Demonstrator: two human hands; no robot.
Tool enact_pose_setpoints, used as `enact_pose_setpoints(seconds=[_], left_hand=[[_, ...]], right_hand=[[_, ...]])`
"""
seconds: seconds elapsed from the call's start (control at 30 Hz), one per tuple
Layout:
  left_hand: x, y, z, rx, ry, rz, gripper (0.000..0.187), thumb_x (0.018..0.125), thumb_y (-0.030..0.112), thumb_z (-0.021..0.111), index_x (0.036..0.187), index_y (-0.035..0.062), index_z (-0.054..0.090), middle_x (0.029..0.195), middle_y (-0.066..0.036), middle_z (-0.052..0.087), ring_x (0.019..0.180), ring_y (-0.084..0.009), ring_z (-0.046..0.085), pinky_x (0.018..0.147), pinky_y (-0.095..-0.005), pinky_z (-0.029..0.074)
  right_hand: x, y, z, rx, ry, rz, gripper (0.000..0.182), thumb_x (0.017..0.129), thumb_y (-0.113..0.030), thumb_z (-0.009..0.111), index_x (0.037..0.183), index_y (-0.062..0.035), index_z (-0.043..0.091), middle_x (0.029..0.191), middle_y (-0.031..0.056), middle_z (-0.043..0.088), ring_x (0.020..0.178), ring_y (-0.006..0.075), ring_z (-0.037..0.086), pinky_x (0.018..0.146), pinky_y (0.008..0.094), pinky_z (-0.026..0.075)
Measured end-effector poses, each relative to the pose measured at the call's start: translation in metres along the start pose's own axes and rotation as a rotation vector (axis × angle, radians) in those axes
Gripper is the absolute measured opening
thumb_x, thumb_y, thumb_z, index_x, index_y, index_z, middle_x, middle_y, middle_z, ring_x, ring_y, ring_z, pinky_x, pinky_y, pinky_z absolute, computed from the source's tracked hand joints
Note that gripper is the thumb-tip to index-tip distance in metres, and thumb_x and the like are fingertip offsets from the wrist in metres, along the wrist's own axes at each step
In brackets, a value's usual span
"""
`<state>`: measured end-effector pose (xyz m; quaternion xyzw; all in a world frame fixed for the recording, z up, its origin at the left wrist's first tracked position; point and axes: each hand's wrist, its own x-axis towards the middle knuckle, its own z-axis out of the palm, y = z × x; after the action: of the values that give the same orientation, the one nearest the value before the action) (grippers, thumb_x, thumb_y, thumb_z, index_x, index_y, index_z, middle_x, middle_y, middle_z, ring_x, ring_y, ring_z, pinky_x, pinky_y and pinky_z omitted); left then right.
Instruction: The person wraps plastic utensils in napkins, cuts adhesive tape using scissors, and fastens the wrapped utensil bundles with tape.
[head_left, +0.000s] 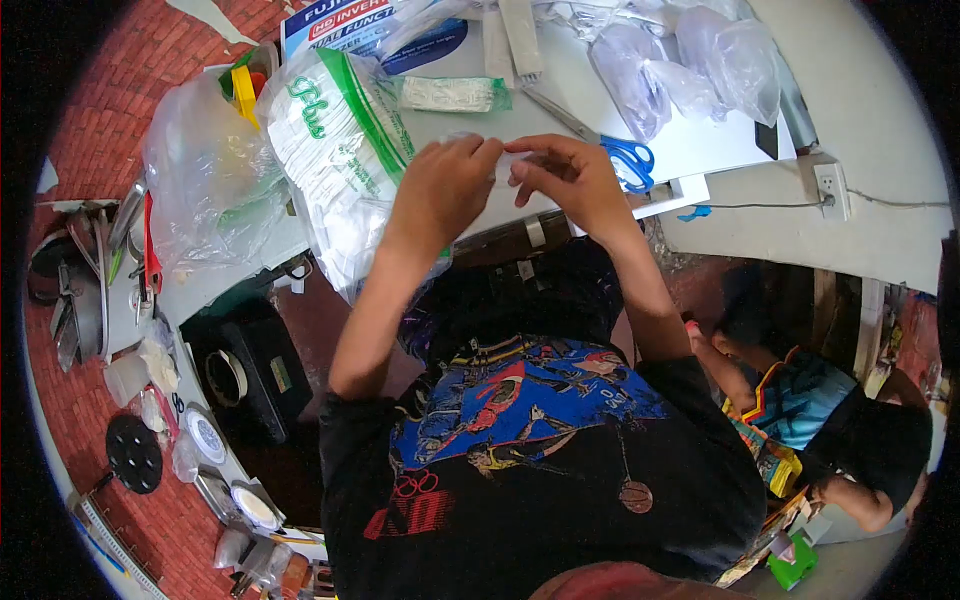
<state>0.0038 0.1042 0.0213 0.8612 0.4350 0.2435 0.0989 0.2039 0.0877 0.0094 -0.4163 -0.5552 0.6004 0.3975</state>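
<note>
Over the front edge of the white table [450, 122], my left hand [446, 190] is closed, its fingers pinched around something clear and thin that I cannot make out. Close beside it on the right, my right hand [572, 180] has its thumb and index finger curved towards the left fingertips; whether it grips anything is unclear. A large clear pack with a green stripe [340, 150] lies left of my left hand. A small wrapped white bundle [455, 95] is just beyond my hands. Blue-handled scissors [628, 163] lie right of my right hand, blades pointing up and left.
Clear plastic bags [685, 70] sit at the back right, near a dark phone-like object [767, 140]. A wall outlet [831, 190] is further right. A big plastic bag [205, 160] stands at the left. Another person [830, 410] is at the lower right.
</note>
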Motion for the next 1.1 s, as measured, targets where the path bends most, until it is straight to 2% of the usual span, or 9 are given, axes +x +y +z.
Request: enact_pose_setpoints(seconds=[0.03,0.27,0.5,0.63,0.73,0.8,0.93,1.0,1.1], left_hand=[[0.010,-0.007,-0.001,0.048,-0.006,0.094,0.014,0.082,0.006,0.063,0.095,0.0057,0.058,0.087,-0.013,0.062,0.083,-0.0332,0.063,0.074,-0.0411,0.049],[0.091,-0.102,0.012,0.478,0.067,0.389,0.036,0.081,0.003,0.061,0.117,0.0089,0.061,0.119,-0.008,0.061,0.118,-0.0256,0.054,0.097,-0.0401,0.042],[0.112,-0.134,0.037,0.782,-0.022,0.167,0.070,0.081,0.006,0.066,0.145,0.0179,0.040,0.143,-0.009,0.046,0.140,-0.0303,0.035,0.108,-0.0466,0.034],[0.099,-0.124,0.034,0.808,-0.019,0.091,0.068,0.080,0.006,0.067,0.143,0.0175,0.043,0.143,-0.009,0.046,0.138,-0.0307,0.036,0.107,-0.0470,0.036],[0.080,-0.103,0.009,0.679,0.023,0.048,0.060,0.082,0.008,0.067,0.138,0.0150,0.049,0.141,-0.011,0.048,0.136,-0.0320,0.039,0.106,-0.0472,0.036],[0.058,-0.075,-0.020,0.313,0.200,0.085,0.045,0.084,0.009,0.067,0.128,0.0093,0.058,0.134,-0.014,0.053,0.129,-0.0331,0.046,0.103,-0.0448,0.040],[-0.011,-0.017,-0.074,-0.122,0.223,-0.219,0.023,0.088,0.008,0.066,0.109,-0.0009,0.066,0.110,-0.018,0.065,0.103,-0.0316,0.063,0.093,-0.0353,0.047],[-0.055,0.000,-0.085,-0.249,0.148,-0.495,0.015,0.088,0.006,0.065,0.101,-0.0011,0.068,0.095,-0.015,0.068,0.084,-0.0262,0.065,0.077,-0.0323,0.049],[-0.118,0.005,-0.080,-0.432,-0.157,-0.626,0.016,0.089,0.009,0.066,0.100,-0.0026,0.067,0.091,-0.016,0.068,0.080,-0.0236,0.065,0.073,-0.0331,0.050]], right_hand=[[0.005,0.002,0.000,-0.021,0.068,-0.063,0.022,0.092,-0.005,0.064,0.112,0.0032,0.066,0.086,0.0112,0.069,0.074,0.0164,0.067,0.069,0.0270,0.055],[0.052,0.034,-0.039,0.006,0.480,-0.243,0.018,0.090,-0.005,0.064,0.104,0.0055,0.067,0.082,0.0138,0.070,0.067,0.0192,0.070,0.063,0.0283,0.056],[0.072,0.053,-0.050,-0.321,0.556,-0.121,0.029,0.086,-0.015,0.071,0.109,0.0016,0.067,0.082,0.0144,0.072,0.069,0.0211,0.071,0.067,0.0288,0.055],[0.065,0.052,-0.046,-0.381,0.516,-0.185,0.042,0.087,-0.020,0.072,0.122,0.0008,0.061,0.099,0.0179,0.070,0.085,0.0189,0.071,0.068,0.0263,0.054],[0.055,0.046,-0.043,-0.455,0.589,-0.202,0.047,0.085,-0.024,0.074,0.124,-0.0030,0.060,0.109,0.0178,0.067,0.094,0.0233,0.068,0.073,0.0353,0.054],[0.046,0.046,-0.048,-0.651,0.653,-0.307,0.052,0.084,-0.024,0.076,0.129,-0.0055,0.057,0.117,0.0161,0.064,0.106,0.0245,0.063,0.082,0.0373,0.052],[0.009,0.031,-0.040,-0.600,0.677,-0.236,0.048,0.084,-0.022,0.076,0.126,-0.0066,0.060,0.116,0.0126,0.065,0.106,0.0246,0.061,0.086,0.0365,0.048],[-0.009,0.029,-0.037,-0.607,0.681,-0.280,0.041,0.084,-0.020,0.074,0.121,-0.0076,0.062,0.115,0.0103,0.065,0.100,0.0233,0.062,0.083,0.0340,0.047],[-0.031,0.031,-0.027,-0.578,0.646,-0.277,0.028,0.085,-0.015,0.072,0.111,-0.0065,0.067,0.109,0.0084,0.067,0.097,0.0204,0.061,0.081,0.0321,0.045]])
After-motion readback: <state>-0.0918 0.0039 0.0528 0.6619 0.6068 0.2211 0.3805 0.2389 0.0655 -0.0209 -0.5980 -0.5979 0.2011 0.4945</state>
